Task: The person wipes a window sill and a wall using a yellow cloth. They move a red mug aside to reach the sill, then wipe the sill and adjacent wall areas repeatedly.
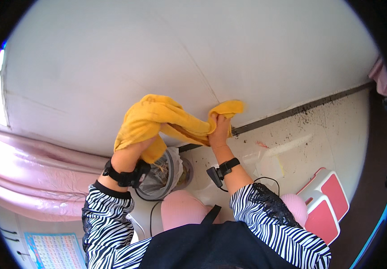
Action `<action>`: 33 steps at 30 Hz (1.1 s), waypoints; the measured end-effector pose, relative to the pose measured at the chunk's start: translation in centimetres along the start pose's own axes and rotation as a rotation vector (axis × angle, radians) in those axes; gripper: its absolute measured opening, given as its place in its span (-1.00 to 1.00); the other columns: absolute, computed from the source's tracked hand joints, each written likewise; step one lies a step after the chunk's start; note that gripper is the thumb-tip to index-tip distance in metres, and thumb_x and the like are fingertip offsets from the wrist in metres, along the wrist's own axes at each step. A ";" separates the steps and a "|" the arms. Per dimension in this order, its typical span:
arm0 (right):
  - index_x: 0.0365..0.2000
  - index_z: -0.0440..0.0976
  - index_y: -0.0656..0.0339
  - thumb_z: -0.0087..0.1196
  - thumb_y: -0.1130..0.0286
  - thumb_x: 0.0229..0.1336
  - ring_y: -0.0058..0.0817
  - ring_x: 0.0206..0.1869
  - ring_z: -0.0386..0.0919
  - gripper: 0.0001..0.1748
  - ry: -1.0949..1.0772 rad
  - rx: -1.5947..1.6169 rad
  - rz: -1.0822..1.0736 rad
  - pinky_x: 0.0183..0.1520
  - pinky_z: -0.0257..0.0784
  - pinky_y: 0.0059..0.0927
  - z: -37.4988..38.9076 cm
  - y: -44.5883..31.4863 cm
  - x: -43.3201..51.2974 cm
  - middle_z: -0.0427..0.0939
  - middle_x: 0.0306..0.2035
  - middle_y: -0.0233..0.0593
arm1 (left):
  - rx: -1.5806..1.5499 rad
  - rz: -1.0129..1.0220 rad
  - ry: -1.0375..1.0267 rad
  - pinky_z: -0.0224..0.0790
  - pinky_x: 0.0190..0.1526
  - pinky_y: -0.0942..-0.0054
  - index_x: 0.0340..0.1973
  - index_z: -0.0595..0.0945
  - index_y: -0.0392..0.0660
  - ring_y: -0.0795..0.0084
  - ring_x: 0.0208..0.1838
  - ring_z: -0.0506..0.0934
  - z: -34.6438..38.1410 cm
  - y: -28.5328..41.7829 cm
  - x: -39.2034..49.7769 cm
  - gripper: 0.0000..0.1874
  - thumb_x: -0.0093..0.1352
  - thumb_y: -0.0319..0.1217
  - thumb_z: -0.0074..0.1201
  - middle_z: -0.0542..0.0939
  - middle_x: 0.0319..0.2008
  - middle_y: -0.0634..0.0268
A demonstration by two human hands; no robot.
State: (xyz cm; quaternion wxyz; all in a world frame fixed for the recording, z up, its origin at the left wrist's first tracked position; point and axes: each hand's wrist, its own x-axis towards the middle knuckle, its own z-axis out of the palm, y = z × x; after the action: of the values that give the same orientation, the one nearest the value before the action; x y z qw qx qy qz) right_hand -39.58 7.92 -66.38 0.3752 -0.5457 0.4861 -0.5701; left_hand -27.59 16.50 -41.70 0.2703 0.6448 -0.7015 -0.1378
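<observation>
A yellow cloth [160, 114] stretches between my two hands in front of a pale wall [166, 60]. My left hand [148, 143] is mostly hidden under the draped cloth, and part of the cloth hangs below it. My right hand [219, 132] grips the bunched other end, with its fingers curled into the fabric. That end lies close to the wall, just above the dark baseboard [264, 124]. Both wrists wear black strapped devices. A thin dark line runs down the wall towards my right hand.
Below my left hand stands a lined waste bin [171, 175] with rubbish inside. Dark debris [301, 117] dots the tiled floor [314, 148] along the baseboard. A red-and-white step stool [324, 205] is at right, a pink curtain [38, 175] at left. Black cables cross the floor.
</observation>
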 end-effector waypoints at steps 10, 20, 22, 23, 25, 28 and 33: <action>-0.18 0.42 0.29 0.11 0.13 -0.05 -0.11 -0.05 0.30 -0.51 0.109 -0.437 -0.778 0.17 0.07 0.16 0.0 -10.2 6.8 0.36 -0.10 -0.05 | -1.071 -0.239 0.460 0.27 0.11 0.30 0.05 0.40 -0.32 0.25 0.05 0.46 2.5 6.7 -6.3 -0.54 0.20 -0.61 -0.03 0.51 -0.04 0.13; -0.11 0.40 0.22 0.11 0.25 0.02 -0.01 0.06 0.26 -0.58 0.098 -0.266 -0.742 0.20 0.00 0.17 -1.1 -7.5 4.5 0.36 0.00 -0.09 | -0.948 -0.225 0.268 0.26 0.07 0.45 -0.01 0.46 -0.36 0.37 0.02 0.47 7.1 6.8 -9.0 -0.61 0.24 -0.54 0.11 0.53 -0.03 0.10; -0.11 0.40 0.24 0.14 0.19 -0.02 -0.01 0.05 0.26 -0.52 0.073 -0.246 -0.787 0.20 -0.01 0.19 -1.0 -11.5 7.2 0.36 0.02 -0.09 | -0.970 -0.249 0.295 0.26 0.07 0.47 0.02 0.43 -0.35 0.38 0.03 0.47 6.6 6.5 -9.4 -0.59 0.26 -0.54 0.09 0.52 -0.03 0.10; -0.11 0.40 0.25 0.15 0.15 -0.04 -0.02 0.05 0.26 -0.49 0.124 -0.259 -0.871 0.19 -0.01 0.18 -0.9 -13.7 8.4 0.36 0.00 -0.09 | -0.949 -0.231 0.310 0.26 0.07 0.47 0.02 0.43 -0.35 0.38 0.03 0.46 6.2 6.3 -9.4 -0.59 0.26 -0.54 0.09 0.52 -0.03 0.10; -0.10 0.39 0.25 0.16 0.11 -0.07 -0.03 0.04 0.27 -0.44 0.199 -0.292 -0.955 0.19 -0.01 0.18 -0.5 -17.4 10.3 0.37 -0.02 -0.09 | -0.996 -0.191 0.349 0.26 0.08 0.46 0.01 0.43 -0.34 0.38 0.03 0.46 5.8 6.2 -9.0 -0.60 0.26 -0.54 0.09 0.52 -0.03 0.10; -0.05 0.37 0.24 0.14 0.08 -0.06 -0.07 0.02 0.29 -0.40 0.220 -0.421 -0.954 0.20 -0.01 0.18 -0.1 -18.8 11.5 0.39 -0.06 -0.10 | -0.880 -0.084 0.403 0.29 0.04 0.44 -0.02 0.46 -0.34 0.35 0.00 0.48 5.4 6.2 -8.4 -0.61 0.24 -0.53 0.10 0.51 -0.04 0.09; -0.05 0.38 0.24 0.12 0.15 -0.07 -0.11 0.07 0.31 -0.44 0.097 -0.413 -0.774 0.21 0.02 0.18 -1.2 -11.2 6.2 0.42 -0.04 -0.13 | -0.732 -0.057 0.421 0.32 -0.01 0.46 -0.06 0.50 -0.34 0.36 -0.07 0.52 6.1 6.8 -8.1 -0.65 0.24 -0.50 0.11 0.56 -0.10 0.12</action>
State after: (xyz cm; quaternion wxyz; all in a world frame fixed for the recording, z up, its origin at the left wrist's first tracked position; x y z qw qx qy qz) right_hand -40.42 4.89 -53.94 -0.0061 -0.7237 0.3669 -0.5844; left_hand -36.43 24.38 -44.60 0.6149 0.5394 -0.5178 -0.2506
